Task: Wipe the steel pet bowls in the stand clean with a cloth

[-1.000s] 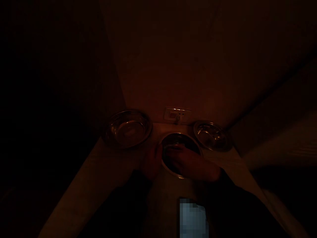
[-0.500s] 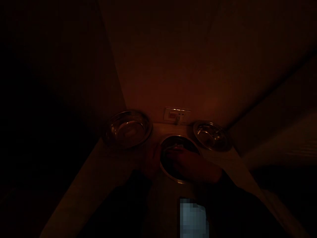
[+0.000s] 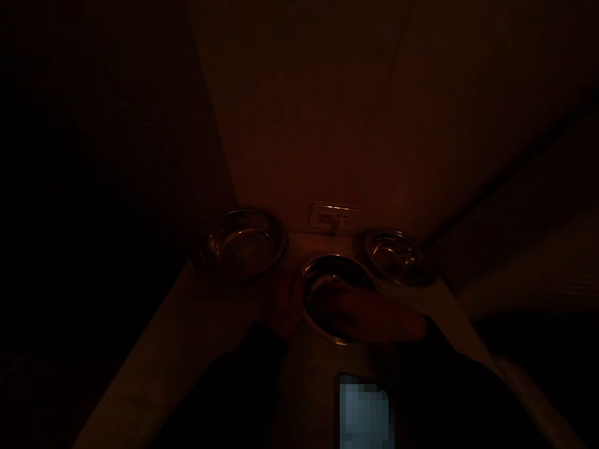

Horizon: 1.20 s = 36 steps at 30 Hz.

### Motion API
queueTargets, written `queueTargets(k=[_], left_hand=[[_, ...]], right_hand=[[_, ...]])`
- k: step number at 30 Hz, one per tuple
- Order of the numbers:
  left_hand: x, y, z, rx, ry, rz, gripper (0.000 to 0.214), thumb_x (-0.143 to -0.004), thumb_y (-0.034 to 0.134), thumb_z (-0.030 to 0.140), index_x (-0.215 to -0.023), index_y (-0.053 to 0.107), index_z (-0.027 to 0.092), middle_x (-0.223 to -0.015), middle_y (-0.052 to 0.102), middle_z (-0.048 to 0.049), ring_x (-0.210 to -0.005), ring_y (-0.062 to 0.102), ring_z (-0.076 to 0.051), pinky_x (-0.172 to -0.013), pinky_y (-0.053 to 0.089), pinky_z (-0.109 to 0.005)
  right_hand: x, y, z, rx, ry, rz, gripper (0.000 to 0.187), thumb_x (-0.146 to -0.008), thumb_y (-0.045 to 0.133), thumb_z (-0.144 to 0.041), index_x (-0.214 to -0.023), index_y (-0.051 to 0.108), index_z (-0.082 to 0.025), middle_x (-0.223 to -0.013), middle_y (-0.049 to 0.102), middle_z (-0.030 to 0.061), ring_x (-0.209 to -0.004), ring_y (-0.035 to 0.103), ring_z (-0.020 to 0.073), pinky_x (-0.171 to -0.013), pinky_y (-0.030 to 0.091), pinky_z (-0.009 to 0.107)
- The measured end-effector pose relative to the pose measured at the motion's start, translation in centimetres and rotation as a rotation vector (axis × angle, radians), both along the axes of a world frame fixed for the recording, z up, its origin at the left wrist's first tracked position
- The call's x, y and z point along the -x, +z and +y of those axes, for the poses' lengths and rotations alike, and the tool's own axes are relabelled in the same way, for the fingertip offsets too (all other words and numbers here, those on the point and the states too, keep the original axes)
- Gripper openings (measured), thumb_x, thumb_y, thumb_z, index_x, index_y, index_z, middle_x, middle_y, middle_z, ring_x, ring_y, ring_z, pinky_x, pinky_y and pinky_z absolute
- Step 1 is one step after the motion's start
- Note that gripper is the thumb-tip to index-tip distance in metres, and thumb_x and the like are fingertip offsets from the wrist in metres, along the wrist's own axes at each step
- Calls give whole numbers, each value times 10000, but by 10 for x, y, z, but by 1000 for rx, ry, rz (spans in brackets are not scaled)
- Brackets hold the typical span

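The picture is very dark. A round metal bowl (image 3: pixel 341 342) stands in the middle of the table. My right hand (image 3: pixel 369 312) reaches into it from the right, its fingers down inside and too dim to make out. Whether they pinch anything does not show. At the bowl's left side is my left hand (image 3: pixel 284 305), close against the rim; its fingers blend into the dark, so a grip on the bowl cannot be confirmed. What lies in the bowl is hidden by shadow and by my right hand.
A wider metal bowl (image 3: pixel 246 246) stands at the back left, and a smaller metal dish (image 3: pixel 397 255) at the back right. On the wall behind is a socket plate (image 3: pixel 334 216). A lit, blurred-out screen (image 3: pixel 365 411) lies near the front of the table (image 3: pixel 187 324).
My right hand has shifted slightly to the right within the bowl, and a pale patch by its fingers shows less. My left hand stays beside the bowl. The light is a little dimmer.
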State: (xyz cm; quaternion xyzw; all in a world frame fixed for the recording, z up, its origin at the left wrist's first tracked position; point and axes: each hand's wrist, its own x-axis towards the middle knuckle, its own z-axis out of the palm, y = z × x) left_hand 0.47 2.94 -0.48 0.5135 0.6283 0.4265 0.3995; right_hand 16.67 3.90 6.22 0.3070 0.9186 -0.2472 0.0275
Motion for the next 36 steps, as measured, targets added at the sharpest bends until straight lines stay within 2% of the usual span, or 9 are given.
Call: queueTargets(k=[4, 9, 15, 18, 25, 30, 33, 36], left_hand=[[-1, 0, 0, 47, 11, -47, 395, -900, 371, 369, -1016, 658, 123, -1012, 702, -131, -934, 640, -242, -853, 455, -356], [1, 0, 2, 30, -1, -77, 373, -894, 373, 365, -988, 657, 142, -1010, 703, -108, -931, 638, -231, -856, 449, -351], [2, 0, 1, -9, -28, -47, 361, -894, 369, 347, -952, 663, 146, -973, 710, -103, -904, 645, -224, -838, 461, -340], [2, 1, -1, 7, -30, -31, 362, -891, 379, 356, -972, 667, 152, -1000, 709, -105, -932, 645, -229, -848, 460, -340], [4, 4, 2, 29, -6, -37, 371, -886, 382, 375, -904, 667, 139, -913, 711, -97, -861, 645, -236, -797, 467, -354], [1, 1, 1, -12, -12, -54, 352, -891, 399, 362, -992, 659, 148, -1016, 704, -110, -940, 642, -238, -859, 462, -359], [-1, 1, 1, 12, 7, -22, 334, -893, 392, 312, -1014, 652, 142, -1067, 692, -132, -991, 636, -251, -905, 448, -378], [-1, 1, 1, 7, 12, -2, 332, -897, 374, 304, -985, 649, 139, -1017, 699, -135, -947, 644, -252, -882, 455, -385]], right_hand=[[-4, 3, 0, 52, 14, 27, 336, -833, 470, -113, -1062, 685, -234, -1200, 640, 31, -1138, 558, 177, -1001, 417, 330], [2, -3, -1, 20, -29, 19, 362, -845, 468, -123, -1162, 633, -180, -1290, 587, 71, -1222, 496, 197, -1040, 388, 350], [-2, -16, 5, -116, -211, 3, 339, -913, 386, -176, -1171, 604, -153, -1245, 597, 128, -1173, 525, 244, -988, 429, 418], [-6, -18, 7, -148, -241, 3, 325, -929, 375, -194, -1159, 603, -161, -1228, 602, 128, -1136, 545, 243, -967, 445, 425], [-7, -17, 7, -147, -210, 4, 324, -919, 381, -186, -1148, 609, -150, -1232, 602, 128, -1136, 548, 250, -960, 453, 422], [-6, -18, 7, -123, -186, 11, 341, -906, 390, -169, -1170, 604, -145, -1251, 594, 129, -1152, 540, 251, -980, 436, 426], [-3, -14, 4, -79, -106, 16, 358, -863, 435, -128, -1171, 617, -144, -1258, 599, 107, -1218, 489, 248, -1035, 390, 410], [-1, -5, 2, -14, 0, 20, 368, -818, 471, -78, -1126, 652, -170, -1224, 628, 63, -1214, 495, 206, -1051, 377, 348]])
